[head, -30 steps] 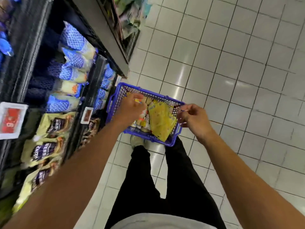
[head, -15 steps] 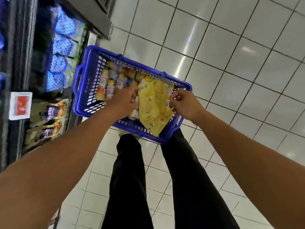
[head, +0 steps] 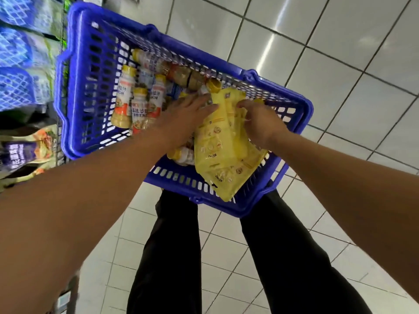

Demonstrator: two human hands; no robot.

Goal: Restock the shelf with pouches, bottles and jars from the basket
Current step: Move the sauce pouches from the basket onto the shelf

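A blue plastic basket [head: 74, 91] stands on the tiled floor in front of my legs. Inside lie several bottles with yellow caps [head: 123, 98], some brown jars [head: 186, 77] along the far wall, and a stack of yellow pouches [head: 222, 152] leaning on the near right corner. My left hand [head: 186, 116] reaches in with straight fingers that touch the upper left edge of the pouches. My right hand [head: 258, 123] has its fingers curled over the upper right edge of the same pouches and grips them.
The shelf runs along the left edge, with blue netted packs [head: 15, 87] above and purple-labelled pouches [head: 25, 152] below. White floor tiles [head: 340, 75] spread to the right and beyond the basket. My black trouser legs [head: 283, 257] stand just behind it.
The view has dropped much closer to the basket. My right hand has shifted from the basket's right rim onto the yellow pouches, and my left hand has slid right against them.
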